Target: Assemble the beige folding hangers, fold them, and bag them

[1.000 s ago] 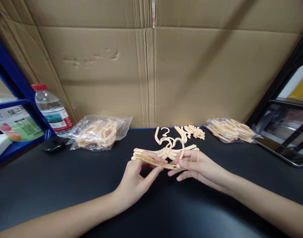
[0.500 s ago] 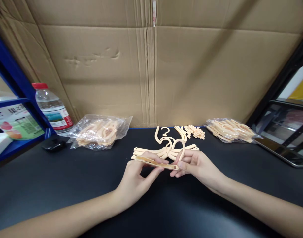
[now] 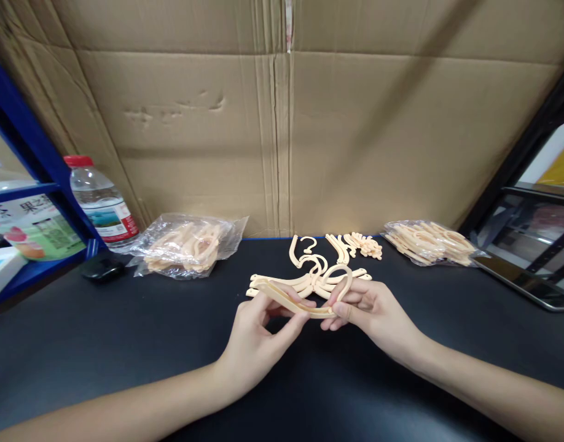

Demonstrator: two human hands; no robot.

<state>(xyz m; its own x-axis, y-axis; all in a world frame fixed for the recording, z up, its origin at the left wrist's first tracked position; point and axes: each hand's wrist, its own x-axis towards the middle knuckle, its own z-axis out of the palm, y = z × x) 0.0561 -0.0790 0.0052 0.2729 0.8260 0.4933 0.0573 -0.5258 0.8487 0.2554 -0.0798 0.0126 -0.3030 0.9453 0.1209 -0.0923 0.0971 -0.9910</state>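
Observation:
Between finger and thumb, my left hand grips a cream plastic hanger arm, its left end tilted up. My right hand pinches a cream hanger hook at its lower end, where it meets the right end of the arm. Whether the two parts are locked together I cannot tell. Just behind my hands, several cream hangers lie stacked on the black table, their hooks pointing away from me. My fingers hide part of the stack.
Loose hanger arms, a single hook and a small heap of hooks lie at the back. Clear bags of hanger parts flank them, left and right. A water bottle, black mouse and tablet stand farther out.
The hanger arm has turned in my hands, so its left end is higher and its curved side shows more. The hook has shifted slightly right; both hands keep their grip.

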